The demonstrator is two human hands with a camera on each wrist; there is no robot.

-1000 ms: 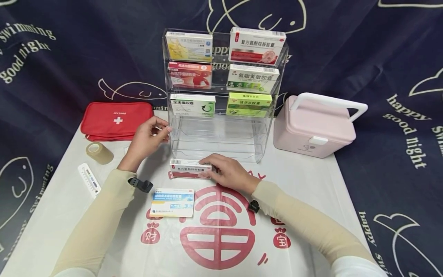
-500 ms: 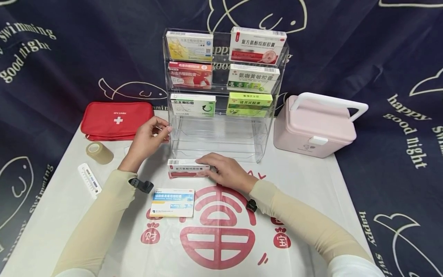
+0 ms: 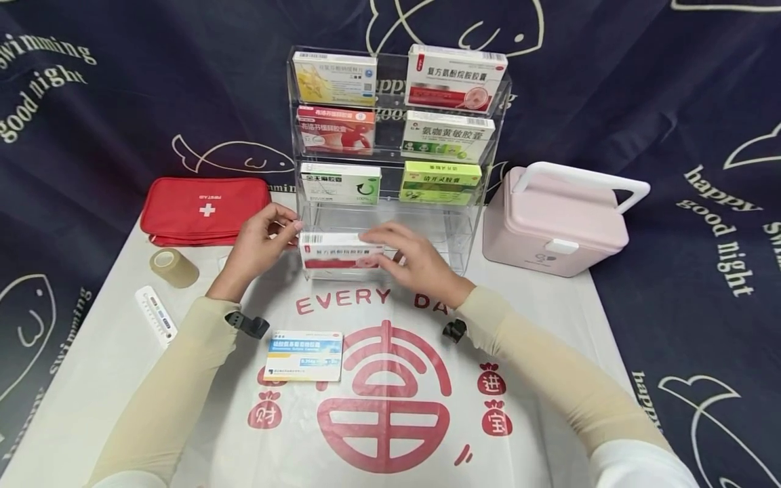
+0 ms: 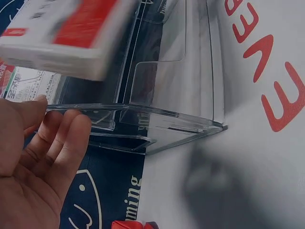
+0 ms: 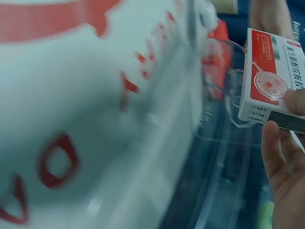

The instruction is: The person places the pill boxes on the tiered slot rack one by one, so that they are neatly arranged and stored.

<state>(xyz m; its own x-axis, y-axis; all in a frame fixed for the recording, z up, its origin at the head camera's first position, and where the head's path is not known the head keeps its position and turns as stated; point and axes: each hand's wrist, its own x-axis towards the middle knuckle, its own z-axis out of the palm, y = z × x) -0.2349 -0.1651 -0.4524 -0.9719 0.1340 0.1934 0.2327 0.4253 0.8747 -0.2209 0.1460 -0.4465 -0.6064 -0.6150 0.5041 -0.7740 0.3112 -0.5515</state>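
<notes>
My right hand (image 3: pixel 421 264) grips a white-and-red medicine box (image 3: pixel 335 254) by its right end, thumb on the front face. The box is raised in front of the lower left part of a clear display rack (image 3: pixel 427 224). In the right wrist view, thumb and fingers pinch the end of the box. My left hand (image 3: pixel 261 245) holds the left side edge of the rack; the left wrist view has its thumb and fingers at that clear edge. Several medicine boxes stand in the upper tiers. A blue-and-white medicine box (image 3: pixel 305 356) lies flat on the table (image 3: pixel 213 420).
Left of the rack lie a red first-aid pouch (image 3: pixel 204 211), a tan bandage roll (image 3: pixel 175 268) and a white strip-like test card (image 3: pixel 155 315). A pink case (image 3: pixel 552 227) with a white handle stands to the right. Dark patterned cloth hangs behind.
My right hand has shifted the white-and-red medicine box slightly left, then lifted it off the table and forward to the rack's lower tiers. My left hand has stayed at the rack's side.
</notes>
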